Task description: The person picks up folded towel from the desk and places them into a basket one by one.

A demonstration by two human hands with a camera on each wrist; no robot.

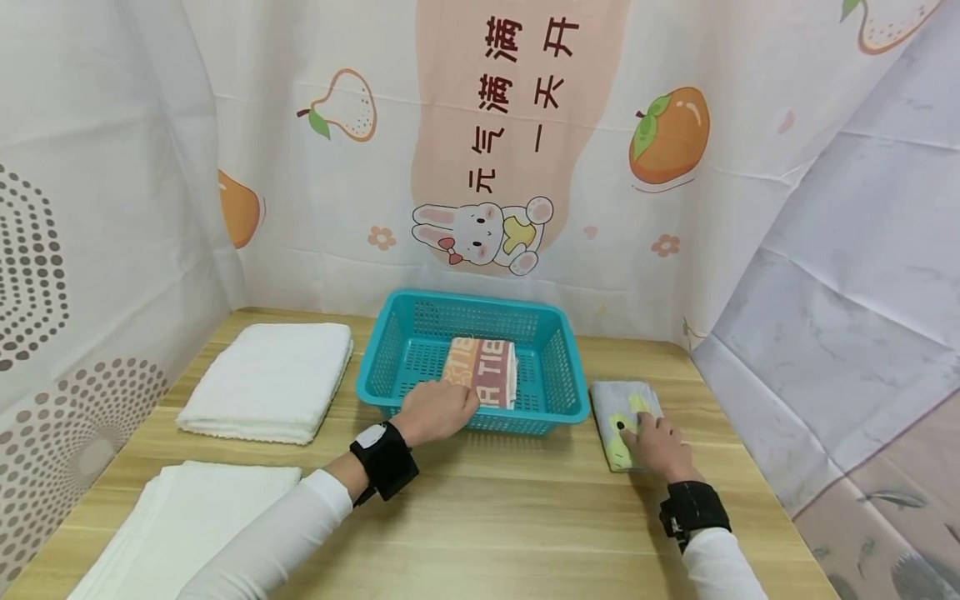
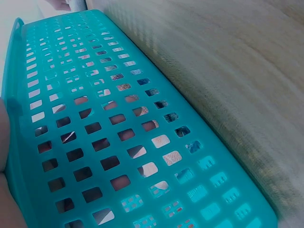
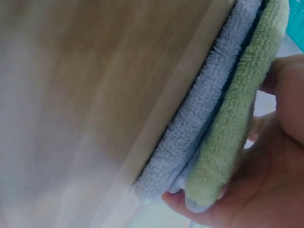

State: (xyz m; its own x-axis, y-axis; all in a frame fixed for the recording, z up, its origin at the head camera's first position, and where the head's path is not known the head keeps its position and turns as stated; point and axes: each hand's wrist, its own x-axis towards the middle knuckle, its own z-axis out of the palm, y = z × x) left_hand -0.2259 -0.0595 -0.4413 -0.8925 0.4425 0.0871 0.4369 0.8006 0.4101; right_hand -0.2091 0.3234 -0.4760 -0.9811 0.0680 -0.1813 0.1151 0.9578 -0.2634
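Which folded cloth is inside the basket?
The lettered pink-and-orange cloth: it alone lies in the turquoise basket. The grey-and-green cloth, the thicker white pile and the flatter white pile all lie outside, on the table.

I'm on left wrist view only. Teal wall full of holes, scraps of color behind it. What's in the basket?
Observer: Head view shows a folded towel with printed lettering lying in the teal perforated basket.
Operator: What's the right grip on?
Observer: The right grip is on a folded gray-and-green towel, to the right of the basket.
Operator: Anything left of the basket?
Observer: Yes, a folded white terry towel on the wooden table.
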